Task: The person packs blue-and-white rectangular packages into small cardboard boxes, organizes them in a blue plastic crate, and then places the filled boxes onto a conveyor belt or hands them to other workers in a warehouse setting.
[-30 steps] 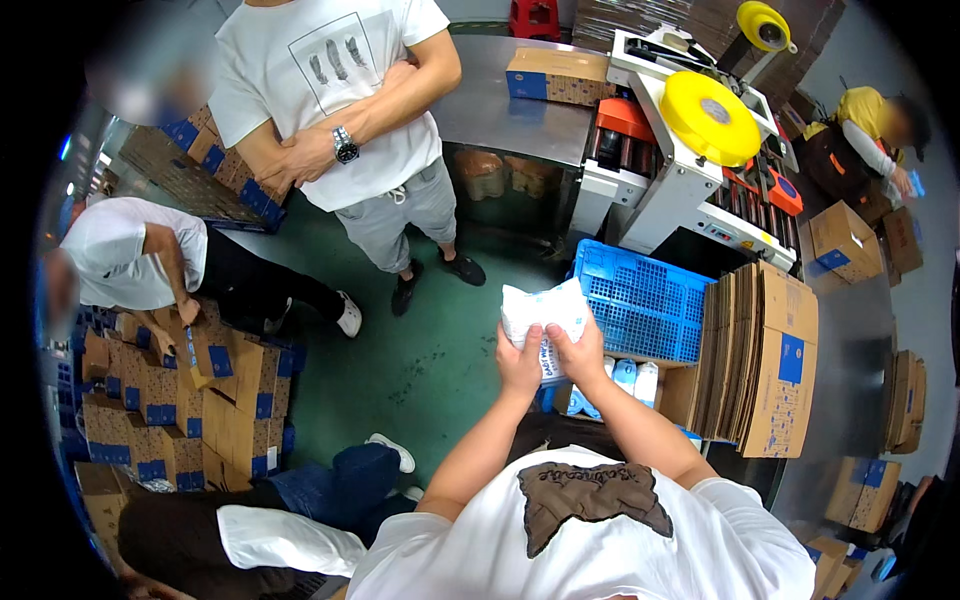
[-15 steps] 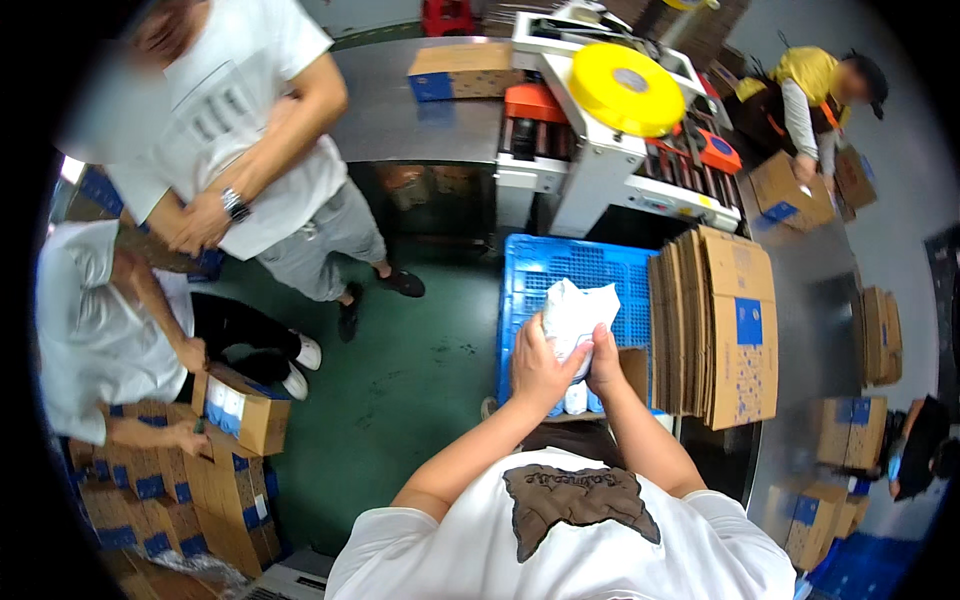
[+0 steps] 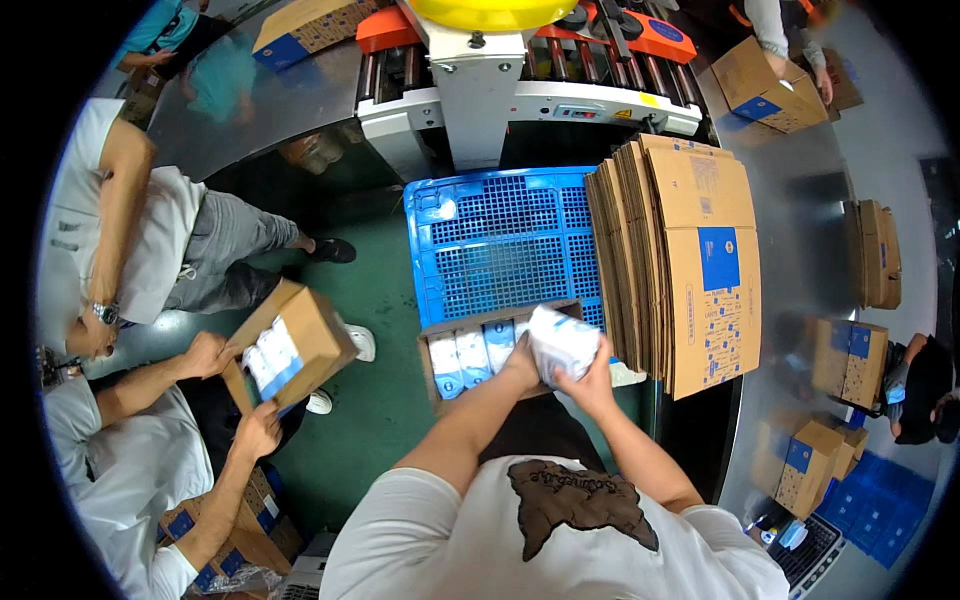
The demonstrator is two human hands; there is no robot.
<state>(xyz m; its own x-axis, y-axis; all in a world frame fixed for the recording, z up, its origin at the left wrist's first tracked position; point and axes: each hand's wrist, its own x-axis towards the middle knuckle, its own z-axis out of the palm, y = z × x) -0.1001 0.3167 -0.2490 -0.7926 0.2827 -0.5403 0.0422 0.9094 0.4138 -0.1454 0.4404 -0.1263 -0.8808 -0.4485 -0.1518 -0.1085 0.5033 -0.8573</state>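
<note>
Between my two hands is a white soft pack (image 3: 562,340), held tilted over the right end of an open cardboard box (image 3: 428,385). My left hand (image 3: 522,366) grips the pack's left side, its fingers partly hidden. Curled round the lower right side of it is my right hand (image 3: 590,382). Several white-and-blue packs (image 3: 472,356) stand in a row inside the box, left of my hands. The box rests at the near edge of a blue plastic crate (image 3: 500,235) with a grid surface.
Flattened cartons (image 3: 700,270) stand upright in a stack at the right. Beyond the crate is a roller sealing machine (image 3: 480,90) with yellow tape. On the left, a co-worker's hands hold an open carton (image 3: 305,340) of packs; another person stands behind. A metal table (image 3: 770,290) runs along the right.
My view has shifted. My hands and the pack have come lower, over the box, which now shows its row of packs. The co-worker at left has lifted and tilted their carton.
</note>
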